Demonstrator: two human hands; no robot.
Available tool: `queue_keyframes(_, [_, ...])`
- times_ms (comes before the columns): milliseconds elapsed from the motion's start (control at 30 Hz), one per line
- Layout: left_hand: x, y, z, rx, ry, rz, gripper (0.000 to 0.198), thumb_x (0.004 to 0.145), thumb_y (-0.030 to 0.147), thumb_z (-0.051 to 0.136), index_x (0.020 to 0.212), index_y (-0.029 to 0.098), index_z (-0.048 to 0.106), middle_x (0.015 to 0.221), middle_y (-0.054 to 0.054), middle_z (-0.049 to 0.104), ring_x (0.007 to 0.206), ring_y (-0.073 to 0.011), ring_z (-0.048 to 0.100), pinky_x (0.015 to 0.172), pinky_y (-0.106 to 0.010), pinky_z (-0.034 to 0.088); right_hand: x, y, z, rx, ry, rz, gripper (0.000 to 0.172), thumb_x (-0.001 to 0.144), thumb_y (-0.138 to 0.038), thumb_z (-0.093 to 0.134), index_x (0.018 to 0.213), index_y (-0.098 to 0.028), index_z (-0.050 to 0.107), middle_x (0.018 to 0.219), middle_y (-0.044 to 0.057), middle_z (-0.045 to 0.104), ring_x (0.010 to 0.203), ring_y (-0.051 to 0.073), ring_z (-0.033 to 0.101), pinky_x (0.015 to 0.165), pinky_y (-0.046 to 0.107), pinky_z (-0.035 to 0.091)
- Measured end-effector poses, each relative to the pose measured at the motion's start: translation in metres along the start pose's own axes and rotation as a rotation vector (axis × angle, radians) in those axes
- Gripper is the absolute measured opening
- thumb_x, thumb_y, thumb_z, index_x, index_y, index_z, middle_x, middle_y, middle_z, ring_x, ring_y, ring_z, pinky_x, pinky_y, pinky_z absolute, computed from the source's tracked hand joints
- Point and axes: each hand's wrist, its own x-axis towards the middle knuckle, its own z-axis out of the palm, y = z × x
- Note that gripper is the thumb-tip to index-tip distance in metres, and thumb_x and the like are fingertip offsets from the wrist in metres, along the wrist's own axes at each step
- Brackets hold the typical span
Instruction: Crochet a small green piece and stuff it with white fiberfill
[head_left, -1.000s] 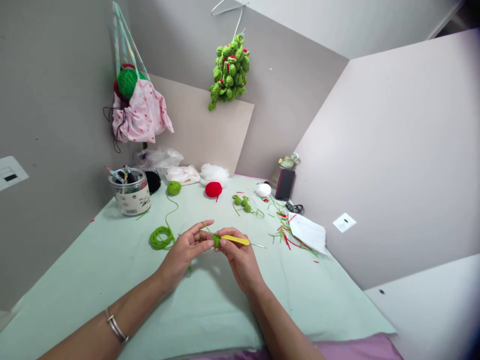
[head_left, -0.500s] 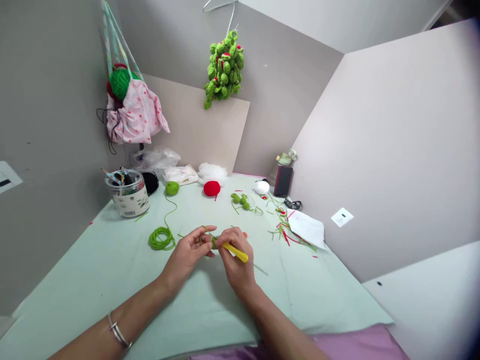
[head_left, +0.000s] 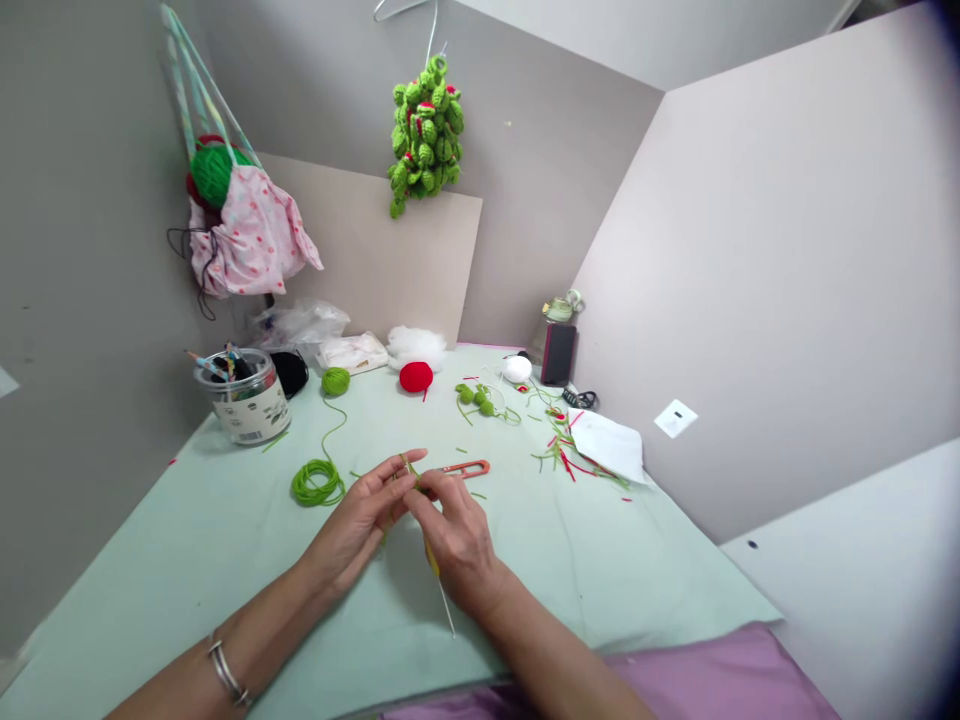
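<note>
My left hand (head_left: pixel 369 508) is closed in a pinch on green yarn (head_left: pixel 409 464), a strand of which runs over its forefinger. My right hand (head_left: pixel 456 535) meets it, thumb and forefinger at the same yarn. Tucked under the right hand is a yellow-handled crochet hook (head_left: pixel 433 560), its thin metal shaft pointing down towards me. Most of the green work between the fingertips is hidden. Left of the hands lies a loose coil of green yarn (head_left: pixel 316 483), joined by a strand to a small green ball (head_left: pixel 335 381). Just behind my right hand is an orange looped tool (head_left: pixel 471 468).
Red yarn (head_left: pixel 416 377), white yarn (head_left: pixel 517 369) and small green crocheted pieces (head_left: pixel 475 398) lie farther back. A jar of pens (head_left: pixel 253 408) stands left. Yarn scraps surround a white sheet (head_left: pixel 609 445) at right. A green crocheted bunch (head_left: pixel 427 135) hangs above.
The crochet hook has swung from lying across my right hand to pointing down below it. My right fingers have moved left onto the yarn, uncovering the orange tool. The view has shifted slightly.
</note>
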Motion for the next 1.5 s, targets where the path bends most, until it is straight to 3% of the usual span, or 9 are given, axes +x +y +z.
queue_keyframes(200, [0.003, 0.001, -0.004, 0.000, 0.019, 0.010, 0.051, 0.077, 0.036, 0.096, 0.123, 0.019, 0.079, 0.096, -0.003, 0.074, 0.090, -0.0161, 0.069, 0.088, -0.027, 0.055, -0.003, 0.002, -0.001, -0.023, -0.104, 0.019, 0.037, 0.102, -0.002, 0.045, 0.132, -0.017, 0.062, 0.113, 0.012, 0.067, 0.092, 0.020, 0.063, 0.080, 0.031, 0.060])
queue_keyframes(333, [0.007, 0.001, -0.008, 0.008, 0.044, 0.024, 0.047, 0.076, 0.034, 0.096, 0.117, 0.019, 0.079, 0.093, -0.003, 0.073, 0.091, -0.0178, 0.071, 0.088, -0.029, 0.056, -0.001, 0.003, -0.006, 0.015, -0.298, 0.026, 0.060, 0.093, 0.006, 0.039, 0.149, -0.015, 0.048, 0.125, 0.017, 0.066, 0.106, 0.025, 0.065, 0.080, 0.034, 0.063])
queue_keyframes(500, [0.011, 0.002, -0.009, 0.035, 0.055, 0.064, 0.043, 0.079, 0.032, 0.094, 0.118, 0.021, 0.079, 0.090, 0.001, 0.070, 0.088, -0.0137, 0.069, 0.087, -0.024, 0.055, 0.008, 0.019, -0.030, 0.229, -0.528, 0.065, 0.074, 0.084, 0.009, 0.040, 0.151, -0.022, 0.047, 0.144, 0.015, 0.059, 0.120, 0.023, 0.066, 0.086, 0.031, 0.063])
queue_keyframes(633, [0.009, 0.005, -0.006, 0.081, 0.023, 0.075, 0.048, 0.079, 0.030, 0.094, 0.123, 0.020, 0.078, 0.088, 0.001, 0.069, 0.089, -0.0138, 0.069, 0.089, -0.024, 0.054, 0.014, 0.049, -0.040, 0.138, -0.607, 0.226, 0.057, 0.096, 0.005, 0.037, 0.142, -0.023, 0.055, 0.139, 0.013, 0.063, 0.120, 0.020, 0.066, 0.093, 0.031, 0.058])
queue_keyframes(733, [0.008, 0.009, -0.006, 0.118, -0.002, 0.088, 0.056, 0.078, 0.029, 0.095, 0.130, 0.022, 0.074, 0.088, 0.001, 0.070, 0.092, -0.0158, 0.070, 0.089, -0.027, 0.054, 0.012, 0.071, -0.031, 0.002, -0.736, 0.303, 0.049, 0.095, 0.005, 0.042, 0.135, -0.017, 0.060, 0.133, 0.018, 0.066, 0.121, 0.027, 0.062, 0.096, 0.041, 0.055])
queue_keyframes(833, [0.009, 0.012, -0.007, 0.154, -0.026, 0.098, 0.063, 0.077, 0.025, 0.095, 0.134, 0.023, 0.070, 0.090, 0.002, 0.071, 0.093, -0.0164, 0.070, 0.090, -0.028, 0.053, 0.005, 0.082, -0.017, 0.007, -0.813, 0.297, 0.034, 0.094, 0.004, 0.050, 0.114, -0.017, 0.068, 0.110, 0.013, 0.069, 0.106, 0.026, 0.062, 0.096, 0.041, 0.052])
queue_keyframes(1200, [0.012, 0.017, -0.009, 0.186, -0.123, 0.001, 0.065, 0.075, 0.023, 0.096, 0.136, 0.026, 0.071, 0.095, 0.001, 0.069, 0.096, -0.0194, 0.074, 0.090, -0.030, 0.052, -0.008, 0.093, -0.022, 0.193, -0.717, 0.558, 0.025, 0.091, 0.001, 0.048, 0.100, -0.018, 0.062, 0.103, 0.006, 0.057, 0.071, 0.015, 0.048, 0.071, 0.029, 0.042])
queue_keyframes(1367, [0.013, 0.019, -0.013, 0.181, -0.163, -0.042, 0.064, 0.077, 0.027, 0.095, 0.137, 0.027, 0.072, 0.103, -0.002, 0.071, 0.098, -0.0214, 0.075, 0.087, -0.030, 0.052, 0.002, 0.091, -0.034, 0.503, -0.616, 0.709, 0.037, 0.093, -0.006, 0.037, 0.119, -0.018, 0.060, 0.099, 0.005, 0.066, 0.072, 0.014, 0.056, 0.069, 0.028, 0.048])
queue_keyframes(1500, [0.013, 0.021, -0.016, 0.194, -0.203, -0.057, 0.061, 0.080, 0.026, 0.093, 0.137, 0.029, 0.072, 0.115, -0.006, 0.073, 0.099, -0.0206, 0.076, 0.089, -0.030, 0.052, 0.013, 0.084, -0.048, 0.782, -0.670, 0.735, 0.039, 0.087, -0.011, 0.037, 0.111, -0.015, 0.068, 0.090, 0.005, 0.068, 0.064, 0.012, 0.055, 0.057, 0.024, 0.043])
